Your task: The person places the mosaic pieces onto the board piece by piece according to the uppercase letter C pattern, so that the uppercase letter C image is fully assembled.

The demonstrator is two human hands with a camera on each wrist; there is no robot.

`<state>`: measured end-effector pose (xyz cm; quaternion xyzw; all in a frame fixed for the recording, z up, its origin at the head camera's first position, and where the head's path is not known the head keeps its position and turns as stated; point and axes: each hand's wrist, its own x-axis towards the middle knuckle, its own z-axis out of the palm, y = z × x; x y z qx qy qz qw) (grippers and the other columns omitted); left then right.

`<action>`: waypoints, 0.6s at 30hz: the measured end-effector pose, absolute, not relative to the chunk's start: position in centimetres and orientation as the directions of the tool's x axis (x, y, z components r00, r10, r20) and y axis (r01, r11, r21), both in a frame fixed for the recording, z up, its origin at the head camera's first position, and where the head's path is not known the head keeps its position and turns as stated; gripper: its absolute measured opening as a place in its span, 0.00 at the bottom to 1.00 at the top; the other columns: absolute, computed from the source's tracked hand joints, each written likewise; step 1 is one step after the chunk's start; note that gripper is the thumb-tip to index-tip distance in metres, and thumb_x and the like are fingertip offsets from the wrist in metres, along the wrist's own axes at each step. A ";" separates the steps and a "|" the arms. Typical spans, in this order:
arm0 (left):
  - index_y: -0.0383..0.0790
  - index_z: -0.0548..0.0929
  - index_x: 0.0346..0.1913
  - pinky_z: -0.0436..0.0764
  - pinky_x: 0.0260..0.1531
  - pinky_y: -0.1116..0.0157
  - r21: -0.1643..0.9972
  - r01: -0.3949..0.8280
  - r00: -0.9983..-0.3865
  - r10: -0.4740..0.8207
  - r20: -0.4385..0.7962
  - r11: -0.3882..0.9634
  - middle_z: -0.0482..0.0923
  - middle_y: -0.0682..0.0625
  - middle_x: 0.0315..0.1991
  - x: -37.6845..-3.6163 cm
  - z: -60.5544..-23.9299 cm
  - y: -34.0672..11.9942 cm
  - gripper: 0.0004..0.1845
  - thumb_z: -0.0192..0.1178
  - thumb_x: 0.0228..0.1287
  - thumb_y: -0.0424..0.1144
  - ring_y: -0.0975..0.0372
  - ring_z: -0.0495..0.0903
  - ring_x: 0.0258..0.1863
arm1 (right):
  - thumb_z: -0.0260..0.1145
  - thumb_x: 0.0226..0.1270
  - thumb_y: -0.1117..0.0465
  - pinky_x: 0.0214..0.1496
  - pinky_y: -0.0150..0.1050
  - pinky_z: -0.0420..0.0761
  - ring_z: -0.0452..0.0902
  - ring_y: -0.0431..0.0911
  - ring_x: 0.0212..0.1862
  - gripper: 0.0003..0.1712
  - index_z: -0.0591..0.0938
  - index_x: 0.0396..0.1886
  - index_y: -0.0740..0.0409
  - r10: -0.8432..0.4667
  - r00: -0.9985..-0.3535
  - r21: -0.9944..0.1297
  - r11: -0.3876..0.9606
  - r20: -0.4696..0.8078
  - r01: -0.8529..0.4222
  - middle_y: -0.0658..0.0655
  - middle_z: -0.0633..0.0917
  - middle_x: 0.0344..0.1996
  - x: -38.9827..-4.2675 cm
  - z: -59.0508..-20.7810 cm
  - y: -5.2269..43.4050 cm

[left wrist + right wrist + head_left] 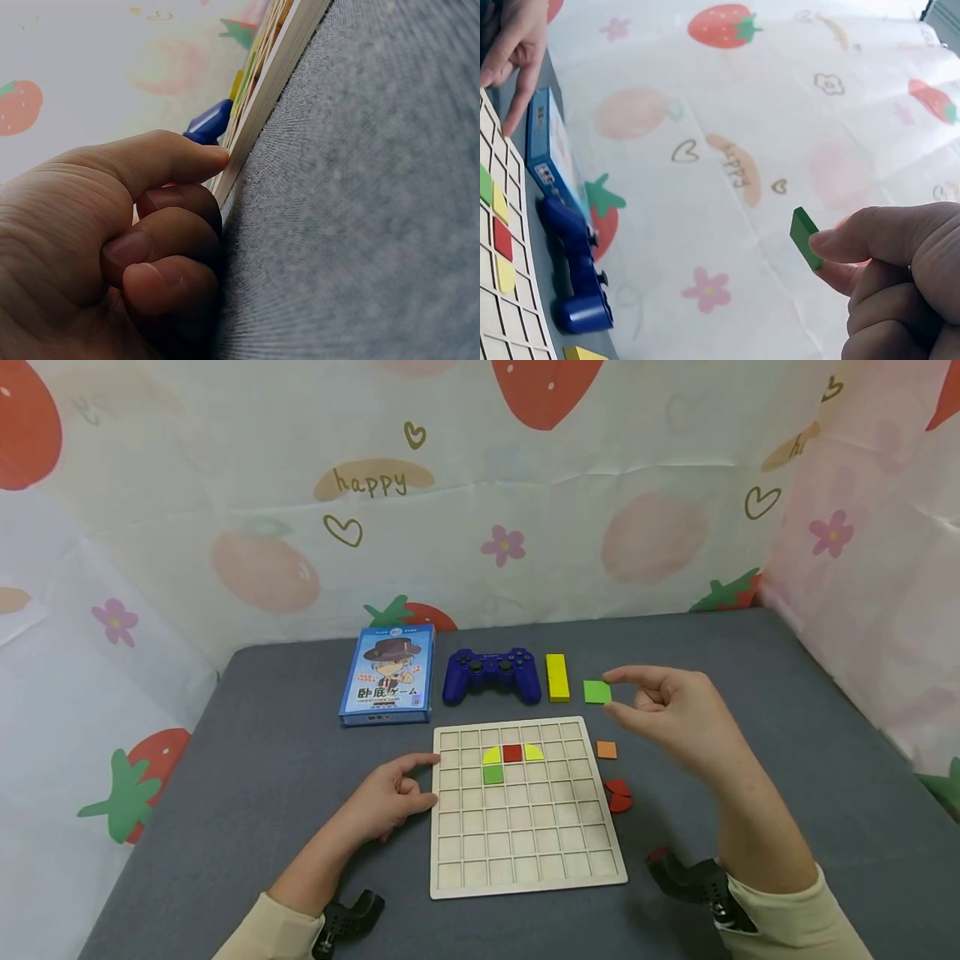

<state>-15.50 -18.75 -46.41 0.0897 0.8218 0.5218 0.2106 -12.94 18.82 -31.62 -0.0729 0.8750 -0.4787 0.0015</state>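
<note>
My right hand [678, 714] pinches a green square tile [597, 692] between thumb and index finger, to the right of the yellow bar; the right wrist view shows the tile [805, 238] thin and tilted. My left hand [386, 797] touches the left edge of a pale wooden grid board [551, 841] with thumb and index finger, its other fingers curled. On the board, a red square tile [512, 752] sits between two yellow rounded tiles [533, 752] in one row. Under the left yellow one lies another green square tile [492, 774].
Right of the board lie an orange square tile [607, 750] and red rounded pieces [618, 795]. Behind it stand a blue game box [387, 675], a blue game controller [492, 673] and a yellow bar [557, 677]. A printed cloth [555, 477] hangs behind the grey table [285, 735].
</note>
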 end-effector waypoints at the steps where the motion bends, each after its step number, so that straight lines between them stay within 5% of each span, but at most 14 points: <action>1: 0.42 0.69 0.74 0.61 0.09 0.66 0.895 -0.071 -0.895 0.369 -0.252 0.440 0.68 0.54 0.16 -15.5 -46.4 -18.7 0.33 0.67 0.68 0.35 0.64 0.58 0.08 | 0.72 0.69 0.61 0.20 0.39 0.58 0.53 0.42 0.17 0.20 0.84 0.59 0.58 -0.133 -0.989 -0.840 0.528 0.066 -0.127 0.49 0.61 0.16 -12.9 -31.6 18.6; 18: 0.41 0.69 0.74 0.61 0.09 0.66 0.896 -0.088 -0.895 0.360 -0.262 0.436 0.68 0.54 0.16 -15.4 -46.2 -18.6 0.33 0.67 0.68 0.35 0.64 0.58 0.08 | 0.72 0.67 0.64 0.23 0.38 0.62 0.53 0.41 0.17 0.19 0.84 0.57 0.61 -0.264 -0.964 -0.862 0.480 0.030 -0.159 0.48 0.62 0.15 -12.7 -33.3 15.1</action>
